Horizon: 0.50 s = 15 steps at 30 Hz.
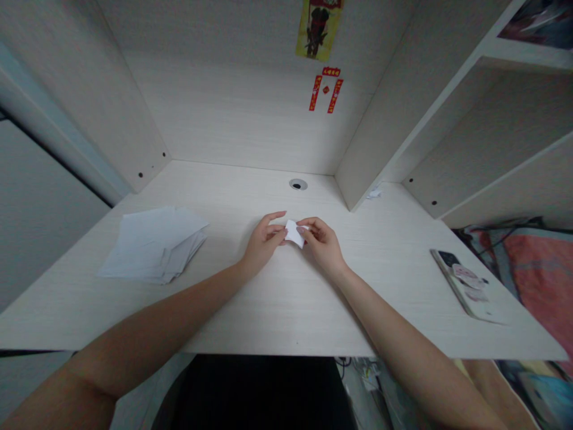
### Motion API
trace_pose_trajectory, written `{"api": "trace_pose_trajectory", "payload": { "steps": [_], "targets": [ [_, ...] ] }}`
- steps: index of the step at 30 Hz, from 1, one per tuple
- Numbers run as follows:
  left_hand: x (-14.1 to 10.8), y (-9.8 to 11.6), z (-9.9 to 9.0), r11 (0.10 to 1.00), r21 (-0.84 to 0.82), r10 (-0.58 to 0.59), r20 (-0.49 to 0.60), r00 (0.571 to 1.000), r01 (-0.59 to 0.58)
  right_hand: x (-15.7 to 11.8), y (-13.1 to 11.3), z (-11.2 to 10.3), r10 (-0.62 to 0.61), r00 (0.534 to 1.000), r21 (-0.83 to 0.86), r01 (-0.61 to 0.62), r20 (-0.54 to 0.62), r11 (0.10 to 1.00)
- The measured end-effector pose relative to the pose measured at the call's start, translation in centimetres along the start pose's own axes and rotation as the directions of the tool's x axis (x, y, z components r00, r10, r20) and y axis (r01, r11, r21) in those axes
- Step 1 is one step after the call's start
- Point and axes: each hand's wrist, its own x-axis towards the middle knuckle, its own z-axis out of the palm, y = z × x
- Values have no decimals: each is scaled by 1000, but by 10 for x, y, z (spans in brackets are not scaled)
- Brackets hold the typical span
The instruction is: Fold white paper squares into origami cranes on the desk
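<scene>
A small white piece of paper (293, 233), which looks folded, is held up between my two hands over the middle of the desk. My left hand (265, 239) pinches its left edge between thumb and fingers, with the index finger stretched out above. On the right edge, my right hand (321, 240) grips the paper with its thumb pressed on the near face. The fingers behind the paper are partly hidden. To the left lies a loose stack of white paper sheets (152, 245), apart from both hands.
A phone in a case (465, 286) lies near the desk's right end. Behind my hands is a round cable hole (298, 184). An upright divider panel (376, 131) stands at the back right, with a small white scrap (373, 194) by its foot. The white desk (268, 322) ends close to my body.
</scene>
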Motion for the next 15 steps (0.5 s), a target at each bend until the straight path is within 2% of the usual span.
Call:
{"api": "trace_pose_trajectory", "payload": {
  "steps": [3, 5, 6, 9, 15],
  "targets": [
    [0, 0, 1, 1000, 16, 20, -16, 1000, -20, 0, -7, -7, -186, 982, -273, 175, -17, 946],
    [0, 0, 0, 999, 22, 32, -22, 999, -32, 0, -12, -13, -334, 940, -444, 330, 72, 833],
    [1, 0, 0, 999, 25, 37, -26, 999, -36, 0, -15, -15, -370, 920, -481, 385, 130, 788],
    [2, -1, -1, 999, 32, 44, -37, 998, -43, 0, -18, -19, -377, 896, -501, 444, 235, 743],
    [4, -5, -3, 999, 21, 40, -61, 997, -39, -2, -18, -16, -297, 919, -464, 389, 260, 796]
  ]
}}
